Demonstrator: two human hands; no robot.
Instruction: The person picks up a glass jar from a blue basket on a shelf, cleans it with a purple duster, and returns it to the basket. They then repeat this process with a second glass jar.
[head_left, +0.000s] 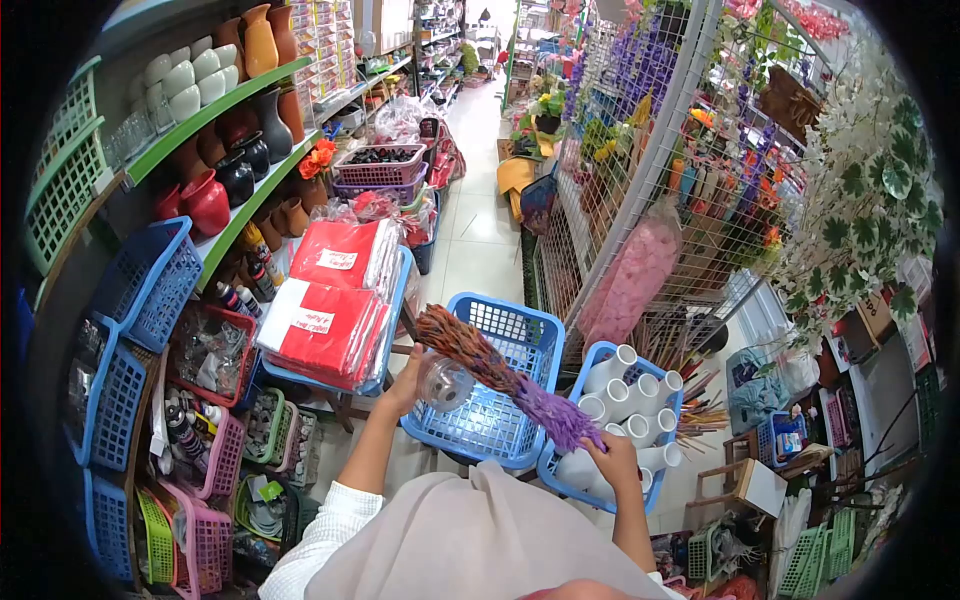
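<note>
A long bundle of dried-looking flowers (505, 375), orange-brown at one end and purple at the other, slants across in front of me. My right hand (615, 462) is closed around its purple lower end. On the other side, my left hand (403, 382) grips a clear round glass-like container (445, 384), close under the orange-brown end of the bundle. Below both stands a blue plastic basket (470, 438) with lattice walls. Right of it, a second blue basket (560, 487) holds several white vases (637, 398), near my right hand.
Stacked red-and-white packets (325, 330) lie on a blue crate to the left. Shelves with pots (207, 196) line the left side. A wire rack (640, 160) with artificial flowers stands at right. The tiled aisle (477, 215) runs ahead. A small wooden stool (757, 487) stands at lower right.
</note>
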